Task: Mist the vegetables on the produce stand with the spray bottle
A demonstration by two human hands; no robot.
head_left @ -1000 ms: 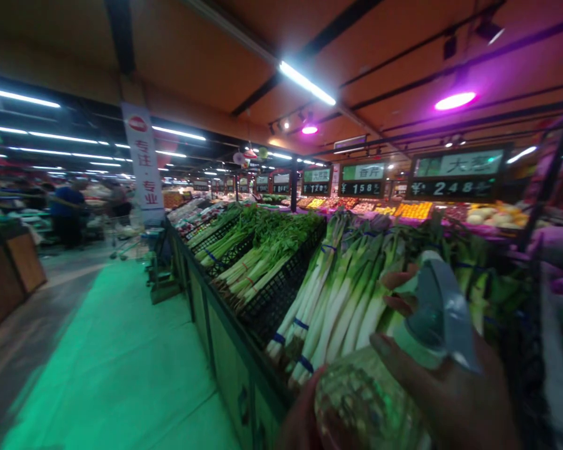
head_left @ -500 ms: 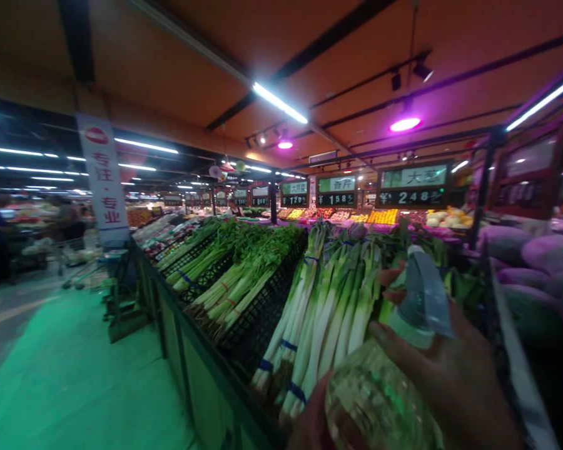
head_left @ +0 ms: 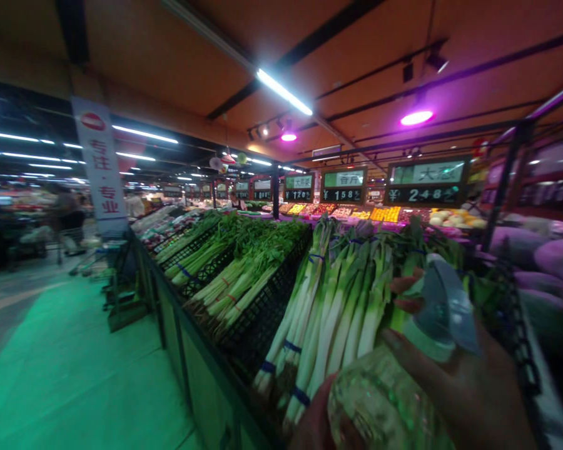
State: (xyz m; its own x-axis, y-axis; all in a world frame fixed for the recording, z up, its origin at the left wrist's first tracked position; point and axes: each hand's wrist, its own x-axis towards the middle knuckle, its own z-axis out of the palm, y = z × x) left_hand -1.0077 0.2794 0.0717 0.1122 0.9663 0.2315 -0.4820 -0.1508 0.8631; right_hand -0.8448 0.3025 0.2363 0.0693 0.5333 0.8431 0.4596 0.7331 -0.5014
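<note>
Spray bottle (head_left: pixel 394 387) held at lower right of view, clear body low, grey trigger head up. Right hand (head_left: pixel 469 394) wrapped round neck, fingers (head_left: pixel 406 287) clamped on trigger. Left hand (head_left: pixel 316 419) seen under bottle base, mostly cut off; finger state cannot be told. Just beyond, bundled leeks (head_left: pixel 333 306) laid in black crates (head_left: pixel 263 319). Price signs (head_left: pixel 426 181) hung further back.

Leeks (head_left: pixel 328 312) in black crates (head_left: pixel 263 312)
</note>
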